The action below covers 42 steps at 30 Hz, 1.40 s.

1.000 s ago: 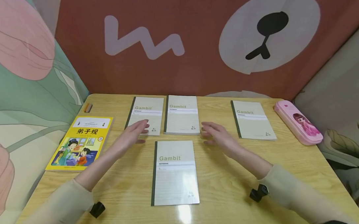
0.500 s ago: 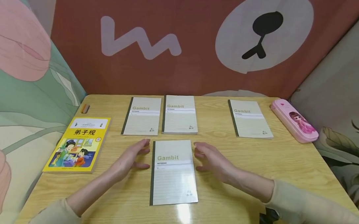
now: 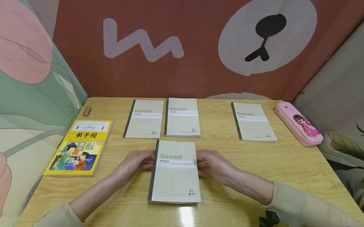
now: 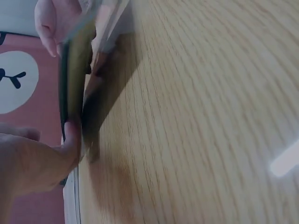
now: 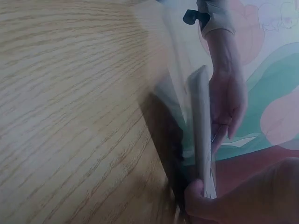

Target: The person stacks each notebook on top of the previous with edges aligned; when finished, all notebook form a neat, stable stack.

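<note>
A Gambit notebook (image 3: pixel 176 180) with a pale cover and dark spine is held between my two hands, raised off the table at its near end. My left hand (image 3: pixel 131 167) grips its spine side, fingertips partly hidden behind it. On the opposite long edge, my right hand (image 3: pixel 218 167) grips with fingers partly covered by the notebook. The left wrist view shows the notebook (image 4: pixel 78 74) edge-on above the wood, my left thumb against it. From the right wrist, the notebook (image 5: pixel 200 126) also appears edge-on, with the right thumb at its edge.
Two similar notebooks (image 3: pixel 143 120) (image 3: pixel 182 117) lie side by side at the back, and another notebook (image 3: pixel 254 122) lies farther right. A pink pencil case (image 3: pixel 298 122) is at the right edge. On the left are a yellow picture book (image 3: pixel 77 147) and a small eraser-like block (image 3: pixel 87 111).
Both hands have come back from the rear notebooks to the sides of the front notebook and taken hold of it. That notebook has been lifted and tilted slightly.
</note>
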Each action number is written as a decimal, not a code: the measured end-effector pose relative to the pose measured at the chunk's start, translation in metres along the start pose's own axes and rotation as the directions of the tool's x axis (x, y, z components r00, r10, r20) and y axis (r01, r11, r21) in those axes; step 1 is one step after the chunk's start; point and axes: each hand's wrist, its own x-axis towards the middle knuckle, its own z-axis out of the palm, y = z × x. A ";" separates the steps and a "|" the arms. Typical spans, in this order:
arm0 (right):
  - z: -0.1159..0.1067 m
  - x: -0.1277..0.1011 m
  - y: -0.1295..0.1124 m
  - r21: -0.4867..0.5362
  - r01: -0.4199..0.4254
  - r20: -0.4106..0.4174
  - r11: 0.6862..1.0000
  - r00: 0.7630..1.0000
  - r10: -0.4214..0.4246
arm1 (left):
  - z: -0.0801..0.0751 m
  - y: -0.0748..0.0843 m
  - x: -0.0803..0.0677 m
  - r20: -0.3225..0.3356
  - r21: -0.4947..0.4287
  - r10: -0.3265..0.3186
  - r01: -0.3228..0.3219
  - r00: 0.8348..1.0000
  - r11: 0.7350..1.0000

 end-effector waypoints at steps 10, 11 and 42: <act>-0.006 0.003 -0.015 -0.046 0.163 0.029 0.986 0.986 -0.162 | -0.008 0.014 0.004 0.068 0.093 0.123 -0.129 0.990 0.987; -0.007 0.004 -0.018 -0.050 0.176 0.026 0.983 0.984 -0.175 | -0.009 0.018 0.005 0.062 0.097 0.139 -0.144 0.988 0.985; -0.041 0.100 -0.083 0.410 0.354 -0.337 0.841 0.915 -0.221 | 0.016 0.085 0.113 -0.365 -0.295 0.239 -0.355 0.900 0.887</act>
